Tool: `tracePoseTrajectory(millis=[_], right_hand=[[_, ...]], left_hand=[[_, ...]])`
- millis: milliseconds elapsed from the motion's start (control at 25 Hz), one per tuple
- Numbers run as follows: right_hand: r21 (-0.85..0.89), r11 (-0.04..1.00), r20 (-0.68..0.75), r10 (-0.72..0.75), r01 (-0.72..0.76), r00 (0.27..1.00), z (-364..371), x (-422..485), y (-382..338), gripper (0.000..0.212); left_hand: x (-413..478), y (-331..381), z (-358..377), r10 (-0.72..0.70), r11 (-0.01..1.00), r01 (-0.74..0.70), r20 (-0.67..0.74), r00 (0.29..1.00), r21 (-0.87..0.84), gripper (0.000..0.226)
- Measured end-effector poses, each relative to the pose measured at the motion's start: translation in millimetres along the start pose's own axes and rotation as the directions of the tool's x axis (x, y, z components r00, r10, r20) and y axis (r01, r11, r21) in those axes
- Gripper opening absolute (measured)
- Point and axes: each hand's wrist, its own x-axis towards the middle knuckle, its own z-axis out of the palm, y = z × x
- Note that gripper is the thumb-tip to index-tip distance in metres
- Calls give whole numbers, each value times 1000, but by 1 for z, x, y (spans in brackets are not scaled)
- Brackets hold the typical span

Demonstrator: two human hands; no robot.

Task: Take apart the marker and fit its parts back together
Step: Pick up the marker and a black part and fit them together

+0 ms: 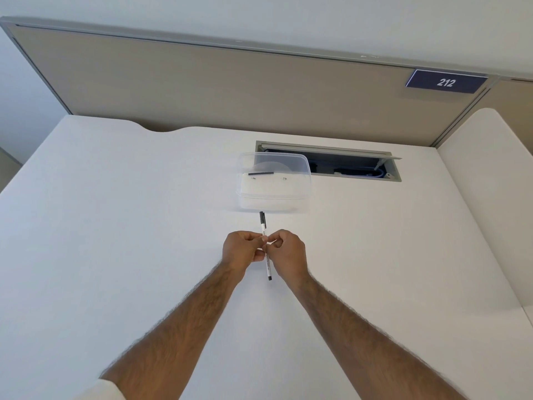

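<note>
Marker: white barrel, black cap at far end, held above the desk just short of a clear tub. Left hand clenched on mid-barrel; right hand pinching the same stretch, fingertips touching. Advice: hold one hand steady, twist and pull straight along the axis, avoid bending. Stage: apparently still whole.

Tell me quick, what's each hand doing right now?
Left hand: closed on the marker, pinching its barrel.
Right hand: closed on the same marker.
</note>
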Motion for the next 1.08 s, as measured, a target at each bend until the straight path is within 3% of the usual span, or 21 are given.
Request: tracePoseTrajectory(millis=[320, 1080], right_hand=[[-13, 996, -24, 91, -91, 996, 14, 11, 8, 9], [-106, 985, 48, 142, -136, 989, 16, 29, 19, 11]], left_hand=[[11, -7, 7, 35, 996, -26, -99, 994, 86, 6], [26, -12, 21, 81, 940, -39, -110, 991, 339, 10]])
